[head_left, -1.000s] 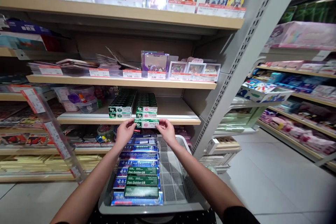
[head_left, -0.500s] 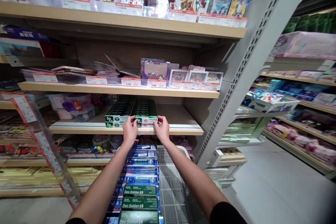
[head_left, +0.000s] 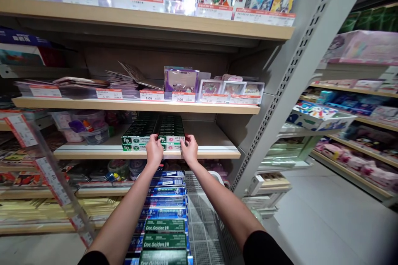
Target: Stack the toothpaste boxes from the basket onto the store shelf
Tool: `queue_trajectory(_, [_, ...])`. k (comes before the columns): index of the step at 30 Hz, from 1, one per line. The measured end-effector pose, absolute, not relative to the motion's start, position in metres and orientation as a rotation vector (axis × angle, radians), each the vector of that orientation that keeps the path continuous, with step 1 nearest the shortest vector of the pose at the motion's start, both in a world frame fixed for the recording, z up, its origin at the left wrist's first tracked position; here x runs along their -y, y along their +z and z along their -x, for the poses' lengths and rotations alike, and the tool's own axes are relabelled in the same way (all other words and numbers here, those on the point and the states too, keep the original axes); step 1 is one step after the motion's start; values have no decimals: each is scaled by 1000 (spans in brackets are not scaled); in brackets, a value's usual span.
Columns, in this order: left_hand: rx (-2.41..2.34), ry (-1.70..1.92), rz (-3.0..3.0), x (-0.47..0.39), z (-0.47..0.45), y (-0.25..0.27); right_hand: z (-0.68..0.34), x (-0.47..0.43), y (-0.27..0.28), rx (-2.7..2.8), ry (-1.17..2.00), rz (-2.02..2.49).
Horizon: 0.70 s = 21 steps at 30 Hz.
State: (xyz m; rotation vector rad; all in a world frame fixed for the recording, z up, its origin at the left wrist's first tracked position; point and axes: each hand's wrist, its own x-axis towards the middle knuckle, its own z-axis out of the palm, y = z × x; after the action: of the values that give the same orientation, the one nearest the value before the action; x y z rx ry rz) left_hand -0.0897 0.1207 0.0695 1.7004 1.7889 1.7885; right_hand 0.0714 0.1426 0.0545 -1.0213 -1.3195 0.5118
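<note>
On the lower shelf stand two rows of green Doc.Golden toothpaste boxes (head_left: 171,139), stacked two high with their ends facing me. My left hand (head_left: 154,151) presses thumb and fingers against the left side of the right-hand row. From the other side, my right hand (head_left: 189,150) grips the same row near its front end, so the boxes sit between both hands. The left row of toothpaste boxes (head_left: 136,140) is beside my left fingers. Below my arms, more green toothpaste boxes (head_left: 164,241) lie on blue boxes (head_left: 164,202) in a light grey basket (head_left: 203,215).
The shelf board (head_left: 214,154) reaches to a slotted metal upright (head_left: 280,87) on the right. Above the hands runs another shelf (head_left: 149,107) with flat packs and small boxes. Clear plastic tubs (head_left: 90,126) stand at left. An aisle floor (head_left: 307,219) lies at right.
The view has shifted slightly. Both hands remain at the sides of the right-hand row, and the front ends of its upper and lower boxes still show between them.
</note>
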Motion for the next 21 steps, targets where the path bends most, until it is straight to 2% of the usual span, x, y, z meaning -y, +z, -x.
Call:
queue_trajectory(4, [-1696,1767,-1730,-113,89,71,-72,-141,56,1287,564,1019])
queue_trajectory(9, [-1695,1578,-1935,-78,99,73,-81,-120,60,1301,552,981])
queue_trajectory(15, [-1656,1187,-2178,0,118,62,-105,-36,56,1557,580,949])
queue_trajectory(21, [-1304,647,-2165,75,148,39,-134,55,45,2085,851,899])
